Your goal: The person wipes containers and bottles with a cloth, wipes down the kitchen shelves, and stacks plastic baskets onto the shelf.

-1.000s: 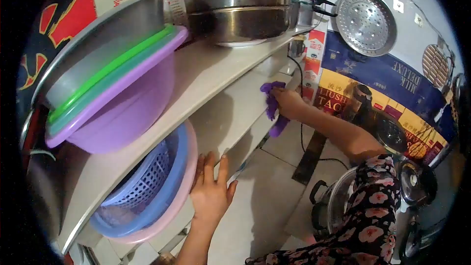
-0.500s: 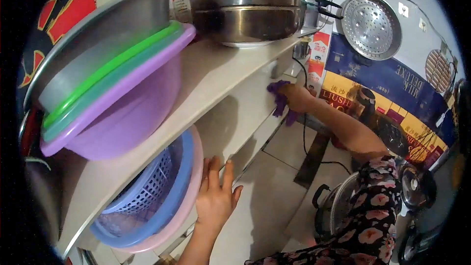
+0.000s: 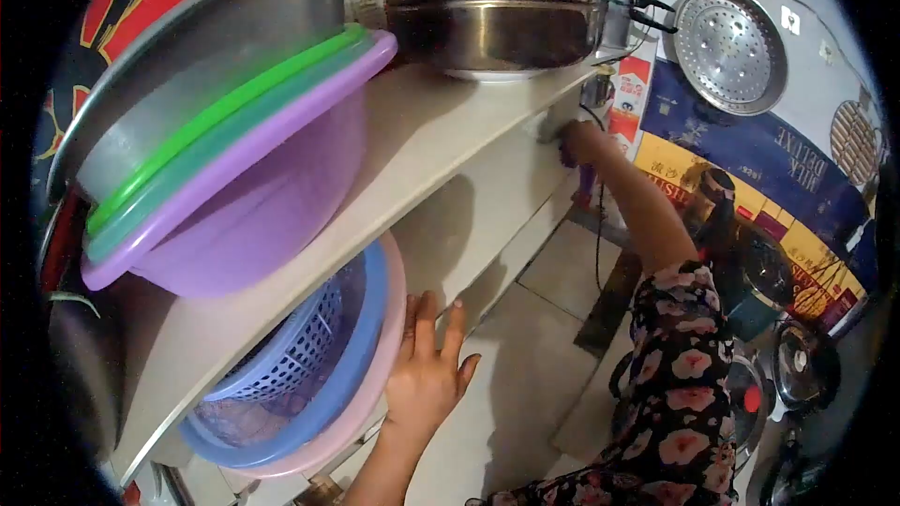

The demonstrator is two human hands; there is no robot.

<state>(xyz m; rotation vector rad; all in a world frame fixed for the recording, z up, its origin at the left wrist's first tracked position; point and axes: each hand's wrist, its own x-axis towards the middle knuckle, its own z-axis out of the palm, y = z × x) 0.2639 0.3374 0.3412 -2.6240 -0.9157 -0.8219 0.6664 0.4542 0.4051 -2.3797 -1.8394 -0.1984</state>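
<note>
My right hand (image 3: 589, 142) is closed around a purple cloth (image 3: 568, 146) at the far end of the lower shelf (image 3: 487, 195), close to the wall; the cloth is mostly hidden by the hand. Lower in the view, my left hand (image 3: 429, 370) has its fingers spread, the tips resting on the lower shelf's front edge. Beside it are a pink basin (image 3: 394, 319) and a blue basin (image 3: 373, 305), with a blue perforated basket (image 3: 305, 342) inside.
The upper shelf (image 3: 427, 136) holds a purple basin (image 3: 272, 197) stacked with other basins, and a steel steamer pot (image 3: 497, 23). A perforated steel pan (image 3: 731, 49) hangs on the wall. Pots and a black cable are at the right, above the tiled floor (image 3: 525, 356).
My right hand has moved with the purple cloth farther along the lower shelf toward the wall. My left hand stays near the shelf edge, and the view has shifted slightly.
</note>
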